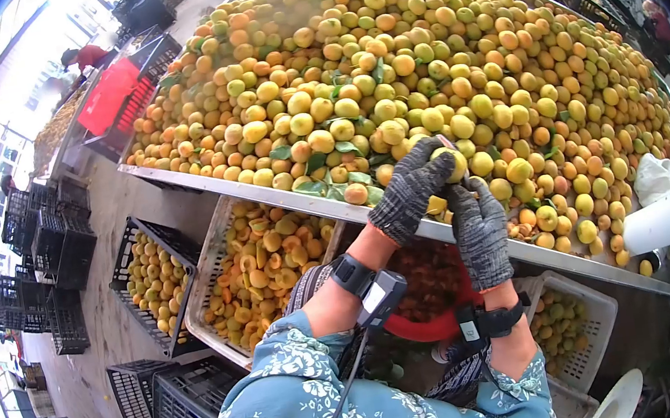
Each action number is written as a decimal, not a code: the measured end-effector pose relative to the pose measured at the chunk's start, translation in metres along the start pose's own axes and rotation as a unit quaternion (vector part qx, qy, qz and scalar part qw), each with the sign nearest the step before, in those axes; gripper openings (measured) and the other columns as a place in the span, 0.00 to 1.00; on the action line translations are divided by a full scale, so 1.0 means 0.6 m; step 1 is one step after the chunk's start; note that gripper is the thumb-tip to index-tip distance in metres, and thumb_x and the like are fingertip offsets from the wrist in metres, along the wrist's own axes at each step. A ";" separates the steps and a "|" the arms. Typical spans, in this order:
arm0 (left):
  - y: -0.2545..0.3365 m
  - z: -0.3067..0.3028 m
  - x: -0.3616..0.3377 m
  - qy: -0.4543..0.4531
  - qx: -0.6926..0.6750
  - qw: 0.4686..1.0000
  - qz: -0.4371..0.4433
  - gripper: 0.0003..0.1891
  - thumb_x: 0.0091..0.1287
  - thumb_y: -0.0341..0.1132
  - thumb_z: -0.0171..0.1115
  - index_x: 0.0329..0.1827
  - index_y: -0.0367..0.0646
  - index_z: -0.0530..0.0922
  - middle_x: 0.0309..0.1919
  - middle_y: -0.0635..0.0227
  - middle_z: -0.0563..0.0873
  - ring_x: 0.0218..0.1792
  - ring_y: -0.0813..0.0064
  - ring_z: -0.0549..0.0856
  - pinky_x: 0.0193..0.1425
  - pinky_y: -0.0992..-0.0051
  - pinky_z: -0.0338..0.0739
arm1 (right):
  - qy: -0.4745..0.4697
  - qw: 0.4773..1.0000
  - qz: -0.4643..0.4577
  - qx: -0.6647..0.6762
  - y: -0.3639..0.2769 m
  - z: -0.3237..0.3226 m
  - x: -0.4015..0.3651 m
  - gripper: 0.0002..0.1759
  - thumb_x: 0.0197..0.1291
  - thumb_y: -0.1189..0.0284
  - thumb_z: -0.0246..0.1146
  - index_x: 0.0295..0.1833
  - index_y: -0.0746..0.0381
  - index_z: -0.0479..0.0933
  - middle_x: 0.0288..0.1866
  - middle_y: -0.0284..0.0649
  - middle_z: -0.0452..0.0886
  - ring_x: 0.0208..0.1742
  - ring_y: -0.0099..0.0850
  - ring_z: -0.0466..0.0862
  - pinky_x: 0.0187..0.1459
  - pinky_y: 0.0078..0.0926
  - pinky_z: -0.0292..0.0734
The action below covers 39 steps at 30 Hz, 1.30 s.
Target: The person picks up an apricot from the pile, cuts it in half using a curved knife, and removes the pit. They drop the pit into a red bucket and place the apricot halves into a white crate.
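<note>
A large heap of yellow-green and orange fruit (322, 109) fills a metal-edged table (300, 199). Both hands wear grey knitted gloves and meet over the table's near edge. My left hand (410, 190) is closed around a yellow fruit (455, 166), with a small reddish item (445, 142) showing at its fingertips. Just below that fruit, my right hand (479, 224) has its fingers bent together near it; what they hold, if anything, is hidden.
Below the table are a pale crate of split fruit (194, 312), a black crate of whole fruit (126, 280), a red tub (423, 330) and a white crate (601, 330). A white container (662, 221) lies at the right. Other people work across the table.
</note>
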<state>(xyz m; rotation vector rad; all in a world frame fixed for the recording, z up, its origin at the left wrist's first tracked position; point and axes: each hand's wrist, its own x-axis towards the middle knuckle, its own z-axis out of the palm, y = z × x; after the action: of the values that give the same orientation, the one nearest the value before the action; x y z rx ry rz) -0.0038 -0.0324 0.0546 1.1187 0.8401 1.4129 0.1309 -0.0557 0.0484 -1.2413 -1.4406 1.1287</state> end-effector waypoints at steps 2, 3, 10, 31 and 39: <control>0.011 0.006 -0.006 0.035 0.012 0.999 -0.015 0.09 0.71 0.37 0.57 0.46 0.41 0.75 0.38 0.72 0.77 0.42 0.83 0.76 0.47 0.80 0.74 | -0.014 0.985 0.058 0.160 0.001 0.010 -0.003 0.14 0.68 0.69 0.58 0.52 0.68 0.76 0.35 0.34 0.82 0.34 0.19 0.78 0.34 0.16 0.73; 0.009 0.008 -0.006 0.044 -0.008 0.999 0.000 0.10 0.71 0.38 0.57 0.46 0.41 0.75 0.39 0.71 0.77 0.42 0.83 0.76 0.47 0.80 0.74 | -0.010 0.985 0.059 0.159 0.003 0.015 -0.005 0.14 0.68 0.69 0.58 0.52 0.68 0.76 0.35 0.34 0.82 0.34 0.19 0.78 0.34 0.16 0.73; -0.022 -0.018 0.001 0.123 0.008 0.991 0.060 0.11 0.73 0.29 0.48 0.52 0.33 0.76 0.46 0.58 0.79 0.50 0.67 0.79 0.57 0.71 0.73 | 0.010 0.997 0.007 -0.082 -0.036 0.013 -0.021 0.14 0.68 0.70 0.57 0.50 0.69 0.77 0.34 0.39 0.82 0.33 0.24 0.78 0.37 0.22 0.74; 0.001 -0.010 -0.010 0.082 -0.122 0.989 -0.022 0.12 0.71 0.34 0.56 0.52 0.37 0.77 0.46 0.65 0.81 0.49 0.77 0.80 0.55 0.75 0.77 | 0.012 0.998 -0.011 -0.062 -0.030 0.008 -0.024 0.16 0.67 0.67 0.59 0.51 0.70 0.77 0.34 0.42 0.83 0.34 0.29 0.81 0.39 0.26 0.75; -0.091 -0.024 -0.017 0.068 0.191 0.969 0.144 0.17 0.75 0.40 0.52 0.58 0.36 0.74 0.47 0.67 0.81 0.49 0.78 0.80 0.52 0.78 0.78 | 0.011 1.000 -0.006 -0.016 -0.019 0.007 -0.015 0.15 0.68 0.68 0.58 0.51 0.69 0.77 0.35 0.39 0.84 0.34 0.24 0.80 0.38 0.23 0.75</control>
<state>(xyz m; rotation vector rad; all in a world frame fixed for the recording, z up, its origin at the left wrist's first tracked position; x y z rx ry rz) -0.0005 -0.0328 -0.0025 1.4951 1.1160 1.6228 0.1254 -0.0660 0.0584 -1.2616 -1.4543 1.0845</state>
